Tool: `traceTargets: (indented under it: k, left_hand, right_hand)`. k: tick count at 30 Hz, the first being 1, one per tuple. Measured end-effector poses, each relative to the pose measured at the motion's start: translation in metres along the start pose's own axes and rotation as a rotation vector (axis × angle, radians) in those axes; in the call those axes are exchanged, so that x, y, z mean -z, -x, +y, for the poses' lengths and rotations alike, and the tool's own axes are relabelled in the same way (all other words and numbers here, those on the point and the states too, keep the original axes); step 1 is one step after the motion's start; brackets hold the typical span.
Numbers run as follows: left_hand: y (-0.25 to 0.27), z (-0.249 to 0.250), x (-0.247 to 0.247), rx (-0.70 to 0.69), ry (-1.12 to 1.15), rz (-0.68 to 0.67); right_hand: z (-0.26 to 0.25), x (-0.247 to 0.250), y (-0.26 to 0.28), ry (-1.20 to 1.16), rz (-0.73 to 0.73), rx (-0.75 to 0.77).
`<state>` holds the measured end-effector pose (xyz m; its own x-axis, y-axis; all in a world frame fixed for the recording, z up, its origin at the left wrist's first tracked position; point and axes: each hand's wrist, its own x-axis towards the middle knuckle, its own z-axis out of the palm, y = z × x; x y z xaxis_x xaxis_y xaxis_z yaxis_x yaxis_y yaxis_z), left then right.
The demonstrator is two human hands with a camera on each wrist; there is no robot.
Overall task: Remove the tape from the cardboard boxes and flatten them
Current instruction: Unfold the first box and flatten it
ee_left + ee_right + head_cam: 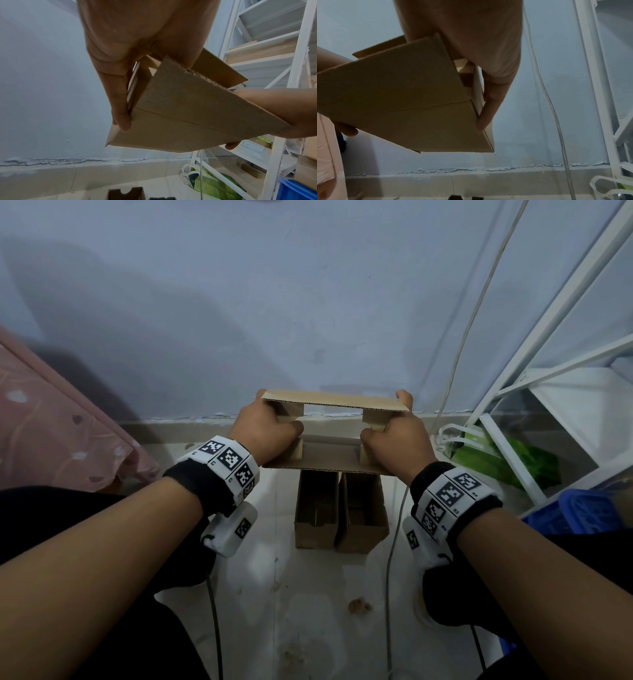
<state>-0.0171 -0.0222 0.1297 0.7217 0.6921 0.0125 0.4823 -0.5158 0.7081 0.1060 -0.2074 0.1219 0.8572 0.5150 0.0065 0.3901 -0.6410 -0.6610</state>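
Three cardboard boxes in view: one held box in the air, and two open boxes standing side by side on the floor directly below it. Left hand grips the held box's left end, right hand its right end; each hand is curled round an end, thumb along the outside and the other fingers tucked into the opening. Held box is open at both ends, wall visible straight through it, flaps sticking out; no tape seen on it from any view, so its untaping is judged done. It is still a squat tube, upper and lower panels apart, not yet pressed flat. Judged step: collapsing this box between the two hands. Floor boxes below the held box are both still upright and unflattened; whether tape remains on them cannot be told. No flattened box visible anywhere. Estimate: early in the task, all three boxes left to flatten.
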Motion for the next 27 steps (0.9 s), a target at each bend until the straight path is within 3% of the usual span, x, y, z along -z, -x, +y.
traceTargets:
  k: [27]
  left_hand:
    - [-0.0041, -0.0039, -0.0043, 0.023, -0.022, -0.069]
  right_hand:
    - [0.0082, -0.0043, -0.0091, 0.024, -0.007, 0.029]
